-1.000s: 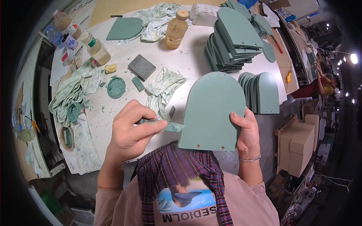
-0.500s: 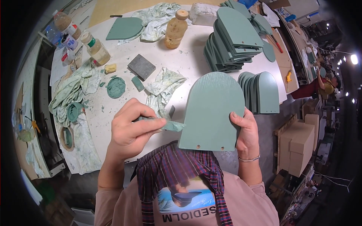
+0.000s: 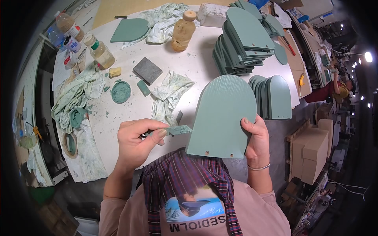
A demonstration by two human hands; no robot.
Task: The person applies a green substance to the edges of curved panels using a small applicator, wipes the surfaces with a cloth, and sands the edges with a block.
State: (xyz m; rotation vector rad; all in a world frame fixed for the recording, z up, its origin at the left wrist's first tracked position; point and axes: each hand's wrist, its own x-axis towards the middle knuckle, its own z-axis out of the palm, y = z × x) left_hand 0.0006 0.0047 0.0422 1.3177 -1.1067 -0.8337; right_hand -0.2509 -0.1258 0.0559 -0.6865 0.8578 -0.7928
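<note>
My right hand grips a green board by its right edge, thumb on the face. The board has a rounded top and two small holes near its straight lower edge. In my left hand a thin putty knife is pinched, its blade smeared with green paste. The blade's tip meets the board's left edge low down. Beyond my left hand lie a round lid of green putty, a small green block, a dark grey block and a stained cloth.
Similar green boards stand in a tall stack and an upright row at right. A bottle stands at the back, another bottle at left near a crumpled rag. Cardboard boxes sit right; another person is far off.
My left hand has turned and lowered slightly, bringing the knife flatter, its tip still at the board's left edge. The board and right hand stay almost in place.
</note>
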